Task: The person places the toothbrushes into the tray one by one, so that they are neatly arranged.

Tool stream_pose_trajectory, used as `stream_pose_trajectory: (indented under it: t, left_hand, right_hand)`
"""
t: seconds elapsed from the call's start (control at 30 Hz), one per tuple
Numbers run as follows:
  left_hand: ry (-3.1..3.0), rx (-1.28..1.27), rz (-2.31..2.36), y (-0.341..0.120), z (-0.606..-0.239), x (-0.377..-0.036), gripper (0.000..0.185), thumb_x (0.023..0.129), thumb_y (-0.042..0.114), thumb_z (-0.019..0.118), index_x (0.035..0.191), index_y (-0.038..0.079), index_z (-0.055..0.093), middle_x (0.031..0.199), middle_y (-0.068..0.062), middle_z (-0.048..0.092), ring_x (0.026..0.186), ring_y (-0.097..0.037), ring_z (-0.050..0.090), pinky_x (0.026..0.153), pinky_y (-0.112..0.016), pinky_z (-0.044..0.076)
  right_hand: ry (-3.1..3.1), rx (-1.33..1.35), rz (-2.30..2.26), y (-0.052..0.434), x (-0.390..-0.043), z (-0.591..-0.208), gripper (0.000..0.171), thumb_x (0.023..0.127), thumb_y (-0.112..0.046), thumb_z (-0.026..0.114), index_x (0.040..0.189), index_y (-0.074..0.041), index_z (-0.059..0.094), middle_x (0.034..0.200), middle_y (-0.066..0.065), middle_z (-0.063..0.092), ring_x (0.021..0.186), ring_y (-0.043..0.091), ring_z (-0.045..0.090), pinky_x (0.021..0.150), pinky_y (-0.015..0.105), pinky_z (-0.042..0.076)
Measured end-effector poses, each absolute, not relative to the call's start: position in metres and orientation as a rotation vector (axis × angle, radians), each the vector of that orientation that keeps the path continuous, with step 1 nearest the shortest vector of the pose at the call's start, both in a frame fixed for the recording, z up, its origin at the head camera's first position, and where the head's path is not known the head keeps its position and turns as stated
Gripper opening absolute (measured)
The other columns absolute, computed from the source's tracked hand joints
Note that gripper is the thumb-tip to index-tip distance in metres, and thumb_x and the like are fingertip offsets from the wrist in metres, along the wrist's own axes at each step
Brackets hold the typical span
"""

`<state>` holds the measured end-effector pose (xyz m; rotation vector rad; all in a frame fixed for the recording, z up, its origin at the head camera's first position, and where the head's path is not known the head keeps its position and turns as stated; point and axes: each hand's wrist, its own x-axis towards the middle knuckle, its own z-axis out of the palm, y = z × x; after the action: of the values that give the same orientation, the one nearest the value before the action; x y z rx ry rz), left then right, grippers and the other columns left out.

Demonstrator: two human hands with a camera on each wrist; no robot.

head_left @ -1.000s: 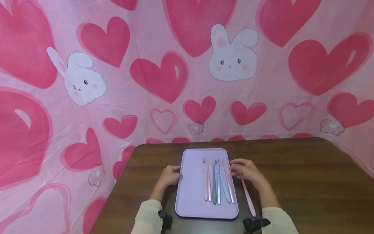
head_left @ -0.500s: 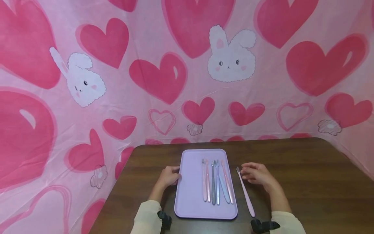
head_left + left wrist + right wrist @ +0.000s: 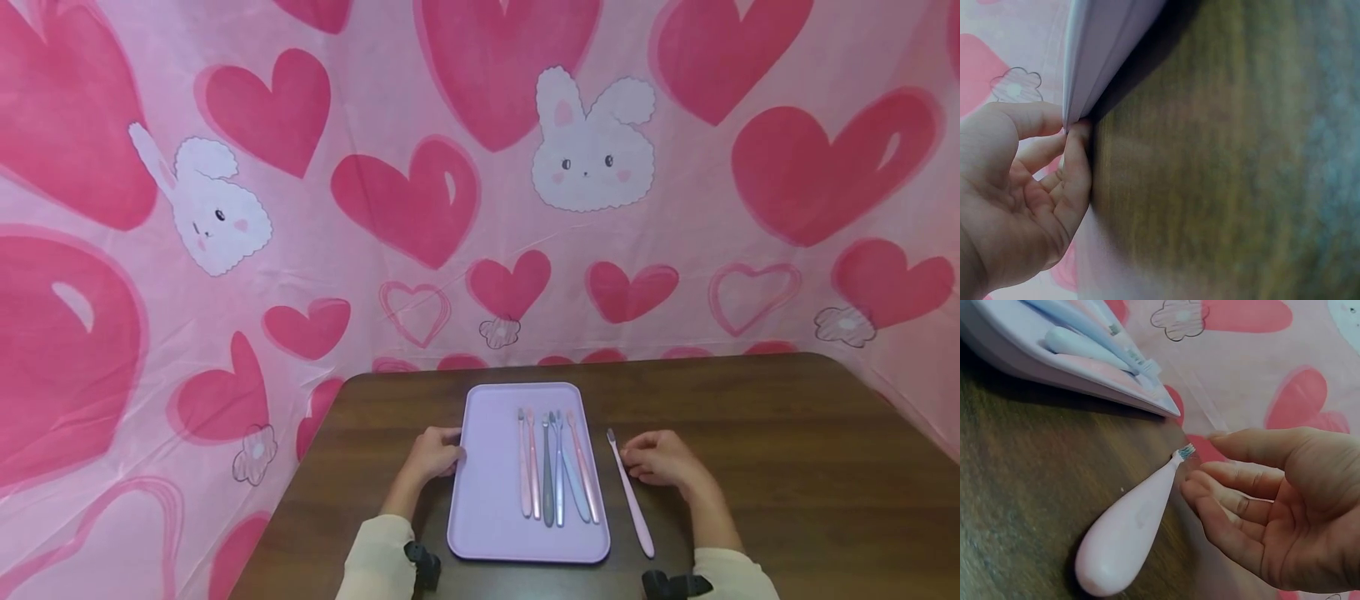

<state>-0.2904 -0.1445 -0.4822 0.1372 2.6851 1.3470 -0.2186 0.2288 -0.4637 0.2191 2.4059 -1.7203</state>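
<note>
A lilac tray [image 3: 487,475] lies on the table, bearing several toothbrushes [image 3: 548,475] in pink, grey and blue. My left hand [image 3: 432,454] grips the tray's left edge; in the left wrist view the thumb and fingers of that hand [image 3: 1022,194] pinch its rim [image 3: 1094,62]. To the right of the tray, a single pink toothbrush [image 3: 634,510] rests on the tabletop, its head pointing away from me. My right hand [image 3: 663,458] is beside that head, holding nothing. In the right wrist view its fingers are loosely bent, fingertips close to the bristles [image 3: 1185,452].
The dark wooden table [image 3: 810,483] stretches out to the right and behind the tray. A pink cloth [image 3: 420,100] printed with hearts and rabbits hangs behind and to the left. Black camera mounts [image 3: 423,565] sit on both wrists.
My right hand has moved right, away from the tray's right edge, then slightly down, uncovering the lone toothbrush's head. The left hand keeps its grip on the tray.
</note>
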Motion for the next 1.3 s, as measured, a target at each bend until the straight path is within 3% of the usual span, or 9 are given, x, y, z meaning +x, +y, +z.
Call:
stream_pose_trajectory:
  t: [0.27, 0.47, 0.53, 0.83, 1.0, 1.3]
  left_hand:
    - [2.683, 0.156, 1.345, -0.144, -0.483, -0.292, 0.05, 0.088, 0.012, 0.069, 0.137, 0.002, 0.063, 0.107, -0.02, 0.072, 0.062, -0.016, 0.062, 0.065, -0.032, 0.061]
    - [2.682, 0.163, 1.327, -0.145, -0.485, -0.293, 0.053, 0.088, 0.013, 0.068, 0.139, 0.003, 0.061, 0.079, -0.013, 0.067, 0.058, -0.015, 0.06, 0.063, -0.03, 0.059]
    - [2.682, 0.161, 1.324, -0.144, -0.484, -0.292, 0.053, 0.088, 0.013, 0.068, 0.139, 0.003, 0.061, 0.078, -0.012, 0.066, 0.058, -0.015, 0.06, 0.063, -0.03, 0.059]
    - [2.69, 0.156, 1.331, -0.143, -0.48, -0.29, 0.052, 0.087, 0.011, 0.069, 0.138, 0.001, 0.062, 0.096, -0.017, 0.072, 0.058, -0.014, 0.06, 0.063, -0.031, 0.06]
    - [2.691, 0.16, 1.324, -0.145, -0.482, -0.291, 0.052, 0.087, 0.012, 0.068, 0.137, 0.002, 0.062, 0.091, -0.017, 0.071, 0.057, -0.015, 0.06, 0.062, -0.03, 0.059]
    - [2.683, 0.153, 1.336, -0.145, -0.482, -0.291, 0.051, 0.088, 0.013, 0.068, 0.138, 0.002, 0.062, 0.099, -0.018, 0.073, 0.06, -0.016, 0.061, 0.064, -0.032, 0.061]
  right_hand:
    - [2.536, 0.307, -1.563, 0.222, -0.217, -0.463, 0.024, 0.085, -0.008, 0.076, 0.098, 0.01, 0.07, 0.078, 0.007, 0.067, 0.069, 0.015, 0.063, 0.063, 0.028, 0.058]
    - [2.636, 0.363, -1.452, 0.216, -0.217, -0.467, 0.025, 0.078, -0.012, 0.083, 0.091, 0.006, 0.071, 0.069, 0.005, 0.063, 0.06, 0.013, 0.061, 0.056, 0.025, 0.055]
    - [2.67, 0.37, -1.414, 0.214, -0.217, -0.468, 0.025, 0.077, -0.013, 0.084, 0.089, 0.005, 0.071, 0.067, 0.005, 0.062, 0.059, 0.012, 0.059, 0.056, 0.024, 0.053]
    - [2.826, 0.381, -1.269, 0.21, -0.218, -0.472, 0.016, 0.071, -0.013, 0.084, 0.077, -0.001, 0.075, 0.056, -0.001, 0.063, 0.052, 0.009, 0.059, 0.054, 0.023, 0.048]
    - [2.834, 0.392, -1.24, 0.209, -0.218, -0.473, 0.016, 0.072, -0.015, 0.084, 0.079, -0.002, 0.077, 0.057, -0.002, 0.065, 0.056, 0.01, 0.06, 0.056, 0.024, 0.048]
    - [2.866, 0.401, -1.202, 0.21, -0.219, -0.474, 0.016, 0.072, -0.018, 0.082, 0.079, -0.003, 0.079, 0.058, -0.003, 0.067, 0.061, 0.012, 0.062, 0.058, 0.026, 0.046]
